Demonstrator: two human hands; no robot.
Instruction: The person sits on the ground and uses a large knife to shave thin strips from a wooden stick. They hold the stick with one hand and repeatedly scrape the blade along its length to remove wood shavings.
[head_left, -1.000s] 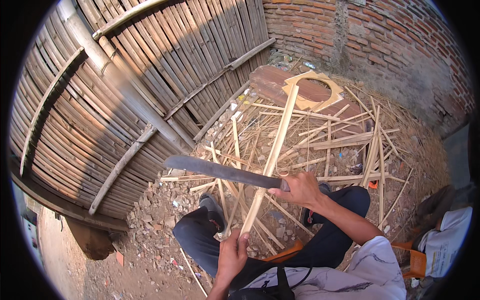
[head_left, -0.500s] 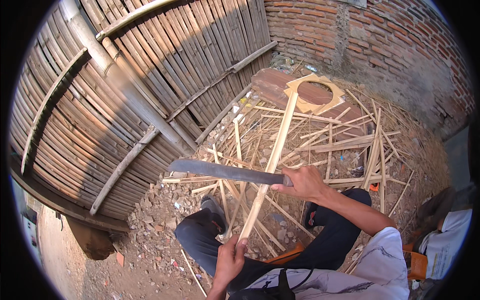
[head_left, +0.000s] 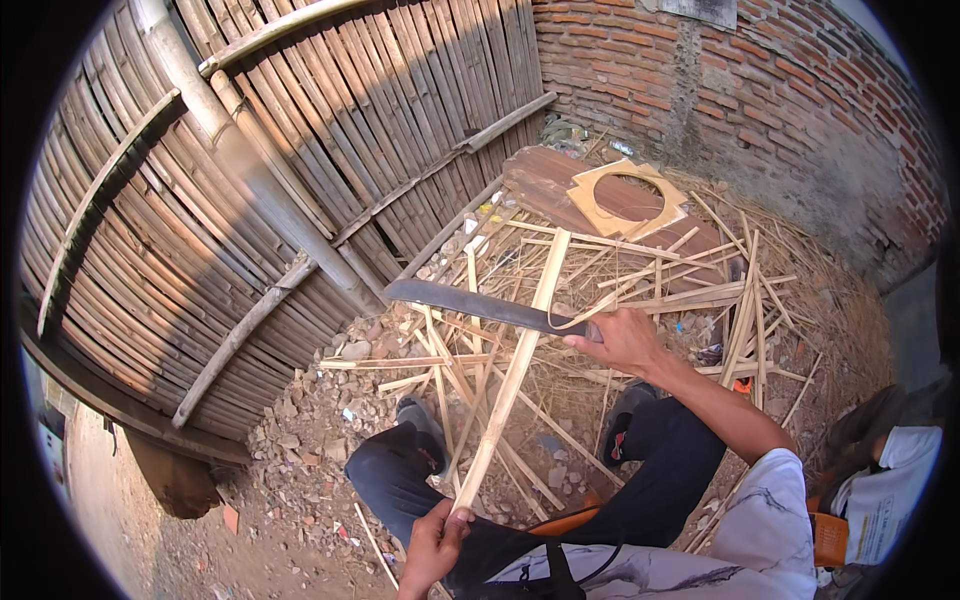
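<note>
My left hand (head_left: pixel 432 545) grips the near end of a long, pale bamboo strip (head_left: pixel 502 405), thumb on top. The strip slants away from me between my knees. In my right hand (head_left: pixel 628 343) is the handle of a machete, its dark blade (head_left: pixel 455 299) pointing left and crossing the strip toward its far end. A thin curled bamboo shaving (head_left: pixel 556 312) bends up between blade and right hand. Whether the cutting edge bites into the strip cannot be made out.
Loose bamboo strips (head_left: pixel 745 310) and shavings litter the ground ahead. Beyond them a pale board with a round hole (head_left: pixel 597 213) lies on a brown panel (head_left: pixel 535 180). A bamboo fence (head_left: pixel 400 130) stands left, a brick wall (head_left: pixel 780 110) behind. Another person (head_left: pixel 890 490) is at the right edge.
The bamboo strip and my left hand have come back toward me and slightly left. My right hand and the machete have moved farther away, and a curled shaving now shows beside the blade.
</note>
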